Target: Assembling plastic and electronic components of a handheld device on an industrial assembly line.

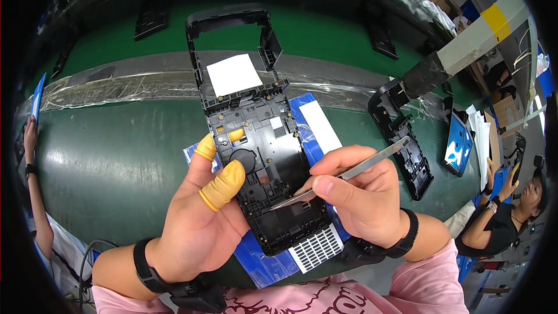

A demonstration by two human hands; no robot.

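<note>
A black plastic housing (273,157) with brass inserts and an open frame at its far end is tilted up in front of me. My left hand (200,215) grips its left edge; yellow finger cots cover the thumb and at least one fingertip, which shows through an opening in the housing. My right hand (360,195) is closed around metal tweezers (366,166). Their tips reach the lower part of the housing; whether they pinch anything is too small to tell. Under the housing lie a blue sheet (261,261) and a white sheet of black labels (317,250).
A similar black housing (407,151) lies on the green table (128,168) at right, beside a blue-faced panel (459,145). Beyond runs a green belt (314,29) carrying black parts (152,14). People work at both sides. A grey post (471,40) stands at upper right.
</note>
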